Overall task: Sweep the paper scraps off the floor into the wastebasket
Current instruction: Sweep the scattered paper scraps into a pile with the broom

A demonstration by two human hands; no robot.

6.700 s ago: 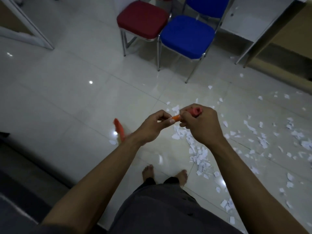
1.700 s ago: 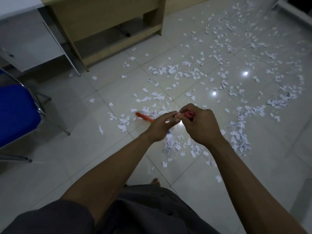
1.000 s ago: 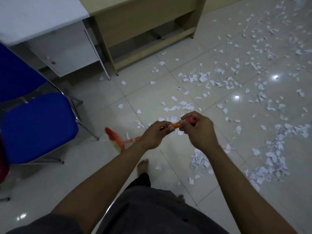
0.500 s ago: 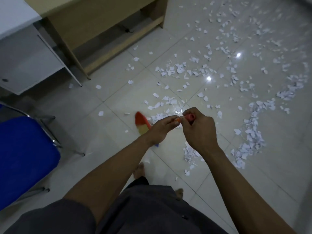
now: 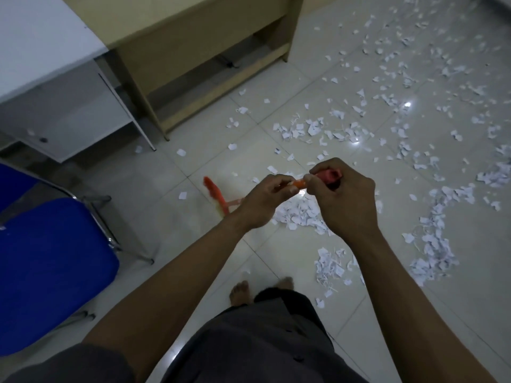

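Leftmost, one blue chair [image 5: 49, 272] stands on the tiled floor [image 5: 166, 172]; a further blue patch behind it may be its back or a second seat, I cannot tell which. Beyond it come one white cabinet [image 5: 55, 106] and one wooden desk [image 5: 210, 45]. Next is the single broom [image 5: 235, 201]: its orange head [image 5: 214, 193], blurred, is low at the floor just left of the hands, though whether it touches the tiles is unclear. From there the handle [image 5: 299, 184] rises rightward, so the long axis runs from the head at lower left to the grip at upper right. The left hand [image 5: 265, 200] is curled round the handle, lower down and so nearer the head. The right hand [image 5: 343, 200] is clamped over the handle's top end, and the two hands almost touch. The scraps [image 5: 301, 217] lie mostly right of the head: one heap on the floor under the hands, a smaller one near the two bare feet [image 5: 240, 293], a long trail further right, and loose pieces spread to the far corner, too many to count. No wastebasket is in view, so I cannot say which way the scraps must go. By my judgement the sweeping is at an early stage, and the next stroke calls for the head to swing rightward into the near heap.
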